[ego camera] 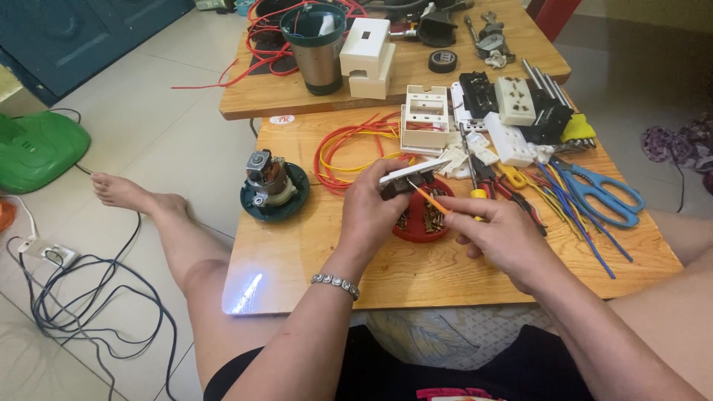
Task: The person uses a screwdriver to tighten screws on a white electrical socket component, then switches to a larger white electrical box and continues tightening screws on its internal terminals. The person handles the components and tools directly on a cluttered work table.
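Taking the shallow red round dish of small brass screws (420,221) as the landmark on the low wooden table (312,260): far off to its left on the tiled floor lie a green plastic appliance housing (33,148) and a tangle of dark cables (82,297). Nearer, still left of the dish, a small electric motor stands upright in a dark green round base (272,189), and loops of red and yellow wire (349,148) lie just beyond it. Directly above the dish's left rim the left hand (368,215), a beaded bracelet at its wrist, is closed around a white rectangular switch plate with a dark back (408,178), holding it tilted with its long axis running left to right. To the right of the dish the right hand (497,234) is pinched narrow around the yellow handle of a thin screwdriver (438,202), whose shaft slants up and to the left so that the tip meets the plate's dark underside; the plate thus lies up-left of the right hand, in line with the tool's axis. Farther right of the dish lie blue-handled scissors (605,194) and loose blue wire offcuts (579,215); behind it sit white socket modules (512,104).
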